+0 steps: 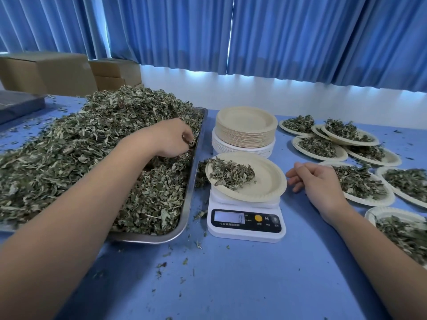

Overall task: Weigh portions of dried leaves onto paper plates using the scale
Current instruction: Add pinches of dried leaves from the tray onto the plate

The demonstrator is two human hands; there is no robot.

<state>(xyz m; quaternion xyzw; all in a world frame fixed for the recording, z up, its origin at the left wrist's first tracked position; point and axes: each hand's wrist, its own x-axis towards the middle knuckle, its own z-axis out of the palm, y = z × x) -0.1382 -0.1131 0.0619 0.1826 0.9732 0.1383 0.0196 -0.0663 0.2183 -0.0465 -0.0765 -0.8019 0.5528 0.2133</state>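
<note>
A white digital scale (pixel 246 224) stands in the middle of the blue table. On it lies a paper plate (pixel 268 179) with a small heap of dried leaves (pixel 231 174) on its left half. A metal tray (pixel 188 188) at the left is piled high with dried leaves (pixel 92 139). My left hand (pixel 172 138) reaches into that pile near the tray's right rim, its fingers curled into the leaves. My right hand (pixel 316 181) rests on the table just right of the scale plate, fingers loosely curled, holding nothing.
A stack of paper plates (pixel 246 128) stands behind the scale. Several plates filled with leaves (pixel 360 183) cover the table's right side. Cardboard boxes (pixel 46 72) sit at the back left. Blue curtains hang behind. Leaf crumbs dot the table in front.
</note>
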